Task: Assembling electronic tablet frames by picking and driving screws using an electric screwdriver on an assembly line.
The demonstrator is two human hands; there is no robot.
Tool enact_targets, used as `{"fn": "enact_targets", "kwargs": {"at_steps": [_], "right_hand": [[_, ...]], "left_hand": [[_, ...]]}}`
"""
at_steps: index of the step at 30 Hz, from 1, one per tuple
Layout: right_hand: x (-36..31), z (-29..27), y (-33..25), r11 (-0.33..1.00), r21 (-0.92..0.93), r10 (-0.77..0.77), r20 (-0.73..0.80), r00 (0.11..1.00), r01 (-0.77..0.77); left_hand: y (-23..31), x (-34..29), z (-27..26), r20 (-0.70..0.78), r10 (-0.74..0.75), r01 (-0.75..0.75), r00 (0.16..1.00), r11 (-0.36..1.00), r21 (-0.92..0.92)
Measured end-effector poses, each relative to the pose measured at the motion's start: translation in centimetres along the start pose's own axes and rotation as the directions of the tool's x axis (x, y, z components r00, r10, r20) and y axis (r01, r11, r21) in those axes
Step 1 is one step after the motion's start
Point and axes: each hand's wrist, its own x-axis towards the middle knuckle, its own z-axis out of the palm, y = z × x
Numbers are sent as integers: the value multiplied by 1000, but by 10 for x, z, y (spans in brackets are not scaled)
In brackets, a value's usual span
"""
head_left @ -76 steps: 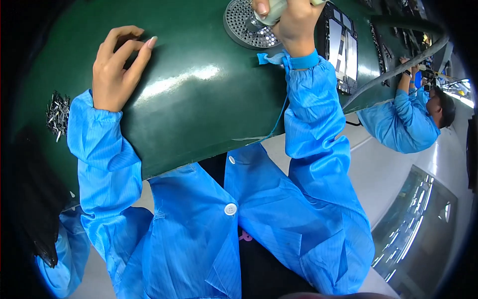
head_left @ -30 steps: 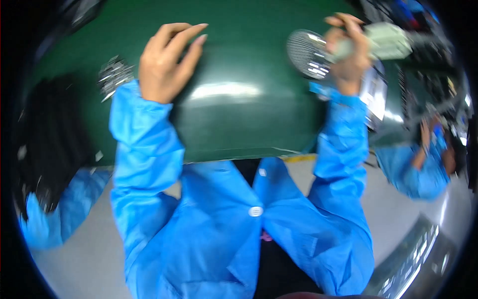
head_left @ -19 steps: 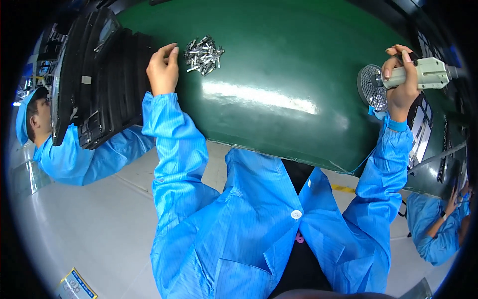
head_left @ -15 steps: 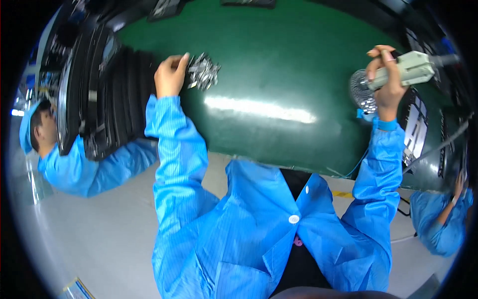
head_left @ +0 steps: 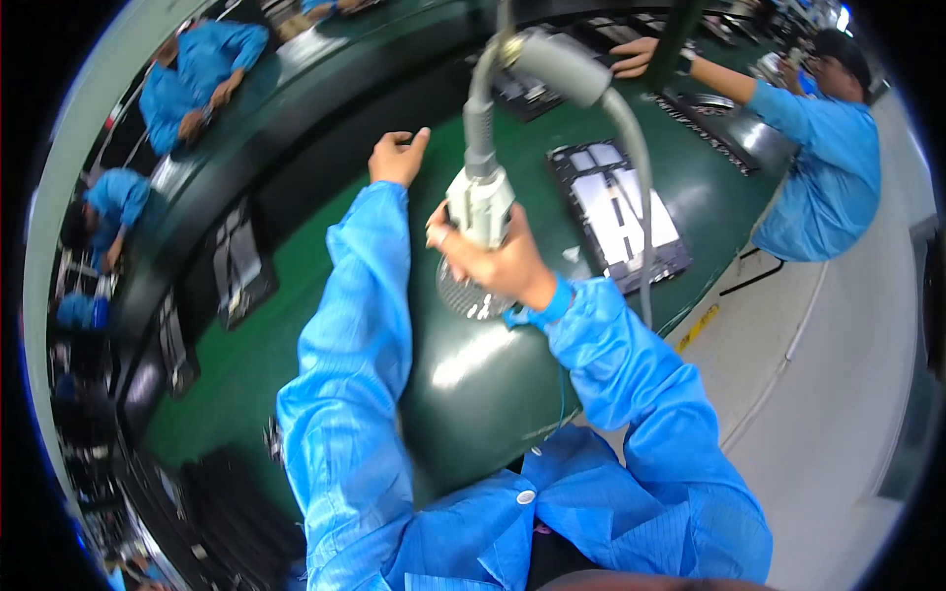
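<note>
I see the green table [head_left: 276,379] filling most of my view, its edges bent by the lens. On the right, a co-worker [head_left: 823,158] in blue stretches an arm over its far side. A black stack [head_left: 232,512] sits near left, and a dark panel [head_left: 626,212] with white sections lies right of centre. From far centre, a grey hose [head_left: 479,123] runs to the far end of the pale tool [head_left: 483,212], which is around mid-table. The right hand [head_left: 503,261] has its fingers wrapped around that tool. At the tool's near end I make out a perforated disc [head_left: 478,300], partly behind the hand; I can't tell whether they touch. The left hand [head_left: 396,160], farther left, has curled fingers and a raised thumb; I can't tell whether it holds anything. Smallest, a pile [head_left: 273,438] peeks past the left sleeve [head_left: 355,345].
</note>
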Motion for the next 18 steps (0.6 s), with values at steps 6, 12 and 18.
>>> {"fn": "enact_targets", "kwargs": {"at_steps": [6, 12, 18], "right_hand": [[18, -27, 12, 990, -128, -83, -127, 988, 67], [28, -37, 16, 924, -283, -320, -208, 924, 256], [27, -43, 16, 880, -391, -365, -191, 911, 271]], "left_hand": [[-17, 135, 194, 144, -147, 173, 979, 966, -191], [-13, 223, 215, 176, -405, 437, 897, 869, -232], [-17, 209, 205, 444, 724, -454, 528, 683, -572]]}}
